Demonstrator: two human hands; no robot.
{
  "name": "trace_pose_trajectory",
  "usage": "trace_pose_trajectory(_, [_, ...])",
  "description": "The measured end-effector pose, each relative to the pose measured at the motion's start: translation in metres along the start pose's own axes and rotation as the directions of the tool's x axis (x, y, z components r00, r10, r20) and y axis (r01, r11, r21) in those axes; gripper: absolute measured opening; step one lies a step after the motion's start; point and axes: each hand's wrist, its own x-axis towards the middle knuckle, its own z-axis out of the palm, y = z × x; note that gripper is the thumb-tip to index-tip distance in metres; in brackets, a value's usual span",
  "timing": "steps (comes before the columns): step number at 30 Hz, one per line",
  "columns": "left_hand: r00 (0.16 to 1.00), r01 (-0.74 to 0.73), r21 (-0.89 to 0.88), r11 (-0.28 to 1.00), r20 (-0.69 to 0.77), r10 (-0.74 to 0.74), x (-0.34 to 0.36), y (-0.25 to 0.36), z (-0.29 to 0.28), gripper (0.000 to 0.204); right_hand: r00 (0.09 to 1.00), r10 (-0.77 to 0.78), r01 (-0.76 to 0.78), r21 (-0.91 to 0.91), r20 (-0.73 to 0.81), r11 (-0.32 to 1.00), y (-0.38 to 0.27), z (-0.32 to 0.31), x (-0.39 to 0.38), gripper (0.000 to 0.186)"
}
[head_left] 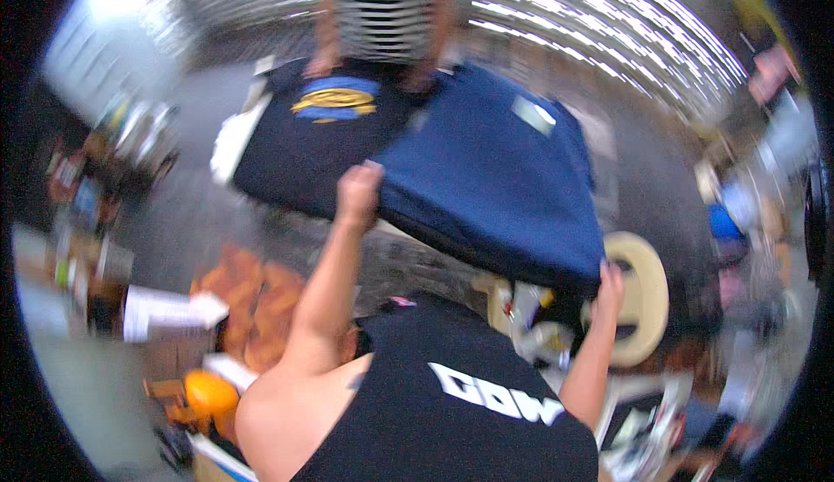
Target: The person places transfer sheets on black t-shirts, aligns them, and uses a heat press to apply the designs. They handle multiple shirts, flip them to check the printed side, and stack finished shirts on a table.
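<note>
A navy blue garment, perhaps a T-shirt (499, 182), is stretched toward me over the work surface. My left hand (359, 191) is closed on its near left corner, and my right hand (610, 284) grips its near right corner. A pale rectangular patch (533, 115) shows near its far end. Left of it lies a black garment (287, 152) with a blue and yellow print (334, 99); the navy cloth overlaps or touches its right side. Motion blurs the picture, so my fingertips are hard to make out.
Across from me stands a person in a striped shirt (382, 13), hands by the black garment. A cream oval ring-shaped object (647, 299) is beside my right hand. Lower left are an orange round object (210, 391) and white papers (169, 312). Cluttered shelves line the right.
</note>
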Motion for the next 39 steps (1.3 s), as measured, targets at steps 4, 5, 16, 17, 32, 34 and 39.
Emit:
trace_pose_trajectory(4, [0.889,0.456,0.064,0.888,0.004,-0.457,-0.058,-0.102,0.038,0.043,0.918,0.376,-0.387,0.084,0.123,0.918,0.121,-0.019,-0.014,0.024])
trace_pose_trajectory(5, [0.851,0.525,0.069,0.848,-0.034,-0.524,-0.067,-0.114,0.042,0.045,0.893,0.441,-0.443,0.001,0.087,0.896,0.136,-0.027,-0.015,0.017])
trace_pose_trajectory(16, [0.76,0.649,0.303,0.698,-0.232,-0.607,-0.136,-0.112,0.001,0.037,0.796,0.524,-0.444,-0.296,0.303,0.846,0.153,-0.065,-0.039,0.022])
trace_pose_trajectory(17, [0.739,0.673,0.343,0.655,-0.268,-0.619,-0.142,-0.107,-0.001,0.034,0.791,0.57,-0.482,-0.346,0.224,0.805,0.147,-0.065,-0.045,0.026])
trace_pose_trajectory(32, [0.672,-0.666,0.204,0.717,0.581,0.459,0.003,-0.018,0.249,0.031,0.764,-0.258,0.644,-0.691,0.591,0.328,0.063,0.204,0.074,0.012])
trace_pose_trajectory(34, [0.663,-0.703,0.236,0.671,0.559,0.498,0.016,-0.02,0.281,0.036,0.757,-0.294,0.653,-0.693,0.584,0.306,0.062,0.244,0.112,0.011])
trace_pose_trajectory(39, [0.651,-0.671,0.272,0.69,0.662,0.372,0.017,-0.037,0.296,0.043,0.561,-0.344,0.815,-0.574,0.753,0.075,0.071,0.311,0.185,0.016])
